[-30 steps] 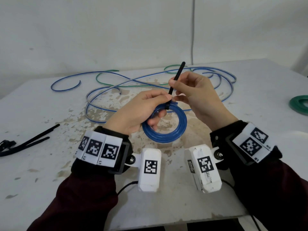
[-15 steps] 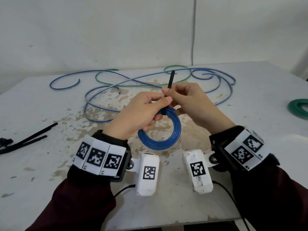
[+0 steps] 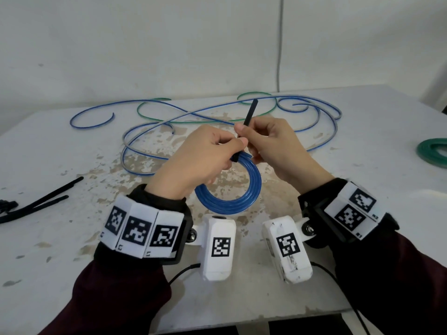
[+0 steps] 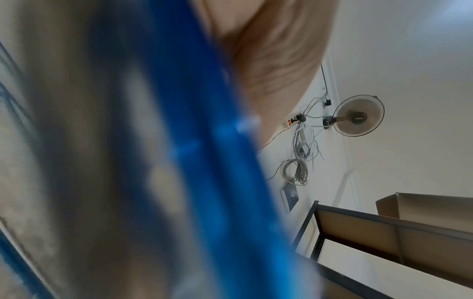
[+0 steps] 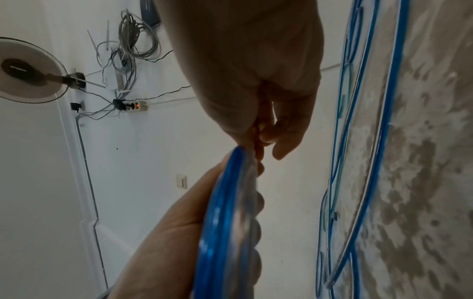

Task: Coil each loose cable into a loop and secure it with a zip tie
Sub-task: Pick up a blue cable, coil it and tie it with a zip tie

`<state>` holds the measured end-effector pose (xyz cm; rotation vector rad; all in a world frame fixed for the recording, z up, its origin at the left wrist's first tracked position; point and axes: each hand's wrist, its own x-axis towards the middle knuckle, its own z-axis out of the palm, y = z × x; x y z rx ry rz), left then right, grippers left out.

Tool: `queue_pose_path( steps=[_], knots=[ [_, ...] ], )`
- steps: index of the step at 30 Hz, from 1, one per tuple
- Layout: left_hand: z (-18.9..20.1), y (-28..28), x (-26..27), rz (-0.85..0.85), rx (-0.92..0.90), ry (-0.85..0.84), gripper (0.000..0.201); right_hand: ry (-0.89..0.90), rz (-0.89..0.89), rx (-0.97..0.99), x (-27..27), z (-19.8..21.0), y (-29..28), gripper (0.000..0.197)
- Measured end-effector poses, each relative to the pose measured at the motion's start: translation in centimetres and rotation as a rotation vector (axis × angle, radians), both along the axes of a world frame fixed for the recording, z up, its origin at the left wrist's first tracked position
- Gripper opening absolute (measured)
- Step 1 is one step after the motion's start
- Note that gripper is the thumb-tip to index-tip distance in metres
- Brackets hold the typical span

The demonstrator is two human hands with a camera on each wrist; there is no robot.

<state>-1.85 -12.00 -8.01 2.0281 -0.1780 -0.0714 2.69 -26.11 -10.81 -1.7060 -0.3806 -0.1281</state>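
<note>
A blue cable coil (image 3: 242, 199) hangs above the table's middle, and my left hand (image 3: 203, 163) grips its top left. A black zip tie (image 3: 248, 116) wraps the coil's top, its tail pointing up and away. My right hand (image 3: 273, 141) pinches that tail just above the coil. In the right wrist view the blue cable coil (image 5: 225, 232) is seen edge-on between both hands. The left wrist view shows only a blurred blue cable coil (image 4: 204, 161) against my palm. The tie's head is hidden by my fingers.
Loose blue cables (image 3: 314, 122) and a loose green cable (image 3: 154, 117) sprawl across the far half of the white table (image 3: 72, 274). A tied green coil (image 3: 433, 151) lies at the right edge. Spare black zip ties (image 3: 38, 204) lie at the left edge.
The zip tie's tail sticks out shorter above my right fingers than a second ago. Both hands and the coil have shifted slightly left and nearer to me.
</note>
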Motion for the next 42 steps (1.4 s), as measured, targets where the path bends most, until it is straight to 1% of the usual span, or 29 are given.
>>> queue_pose_path(
  steps=[3,5,9,10,12,15,17,20,23,26,27,29,31,33,37,39,42],
  knots=[
    [-0.3,-0.5,-0.2,0.012,0.138,-0.107,0.032,0.015,0.019,-0.007,-0.2,-0.2,-0.2,0.032],
    [-0.4,-0.5,-0.2,0.003,0.140,-0.115,0.031,0.032,0.021,-0.001,-0.3,-0.1,-0.2,0.030],
    [0.1,-0.6,0.2,-0.064,-0.097,0.001,0.031,-0.003,-0.075,0.058,0.0,0.6,-0.3,0.032],
    [0.3,-0.7,0.3,-0.083,-0.157,0.035,0.031,-0.003,-0.075,0.068,0.1,0.8,-0.4,0.032],
    [0.5,-0.7,0.3,-0.120,-0.252,0.078,0.028,0.057,-0.009,0.091,-0.1,1.2,-0.8,0.031],
    [0.5,-0.8,0.4,-0.131,-0.317,0.082,0.019,0.176,0.101,0.079,-0.7,1.9,-1.7,0.034],
    [0.4,-1.3,0.6,-0.116,-0.335,0.063,0.018,0.224,0.159,0.069,-1.1,2.2,-2.8,0.035],
    [0.7,-3.1,1.2,-0.108,-0.389,0.040,0.016,0.235,0.155,0.086,-1.5,2.0,-5.0,0.022],
    [0.9,-5.9,2.4,-0.113,-0.433,0.055,0.021,0.202,0.066,0.136,-1.7,2.0,-7.9,0.014],
    [0.3,-9.3,4.4,-0.066,-0.423,0.058,0.026,0.185,-0.072,0.209,-1.6,2.3,-11.4,0.013],
    [-0.1,-10.4,5.2,-0.049,-0.449,0.073,0.026,0.181,-0.126,0.252,-1.5,2.5,-12.8,0.013],
    [-1.0,-12.7,6.7,-0.025,-0.579,0.159,0.024,0.176,-0.240,0.330,-1.1,2.8,-15.6,0.014],
    [-2.3,-14.9,7.9,0.012,-0.761,0.246,0.023,0.184,-0.360,0.390,-0.5,2.9,-18.8,0.015],
    [-3.5,-16.7,8.8,0.066,-0.899,0.299,0.023,0.210,-0.470,0.434,0.2,2.7,-22.0,0.018],
    [-5.4,-18.4,10.2,0.143,-1.043,0.415,0.023,0.236,-0.644,0.528,1.5,1.6,-27.7,0.025],
    [-5.9,-18.6,10.8,0.161,-1.058,0.446,0.025,0.236,-0.711,0.507,1.8,0.7,-29.9,0.029],
    [-6.3,-18.6,11.3,0.153,-1.053,0.480,0.025,0.239,-0.801,0.404,2.0,-0.6,-32.2,0.030]
  ],
)
